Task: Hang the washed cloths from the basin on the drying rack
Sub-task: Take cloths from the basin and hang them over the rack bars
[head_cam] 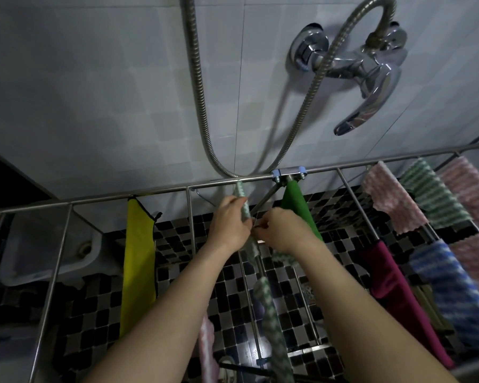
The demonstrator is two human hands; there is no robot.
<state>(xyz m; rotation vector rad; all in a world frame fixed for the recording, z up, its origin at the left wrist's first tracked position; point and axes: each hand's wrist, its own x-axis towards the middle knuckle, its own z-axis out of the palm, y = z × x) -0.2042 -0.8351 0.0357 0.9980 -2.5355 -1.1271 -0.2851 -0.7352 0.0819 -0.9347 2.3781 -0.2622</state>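
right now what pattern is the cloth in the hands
Green and white check, on the cloth in the head view.

green-white cloth (274,322) lower end past the bottom edge

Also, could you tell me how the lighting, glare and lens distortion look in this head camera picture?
Head view: dim overall, with the dark mosaic floor underexposed; the chrome wall tap carries bright highlights, and the metal shower hose casts a soft shadow on the pale tiles; the steel drying rack's far rail bows from the wide-angle lens; both hands look slightly soft on the green-and-white checked cloth.
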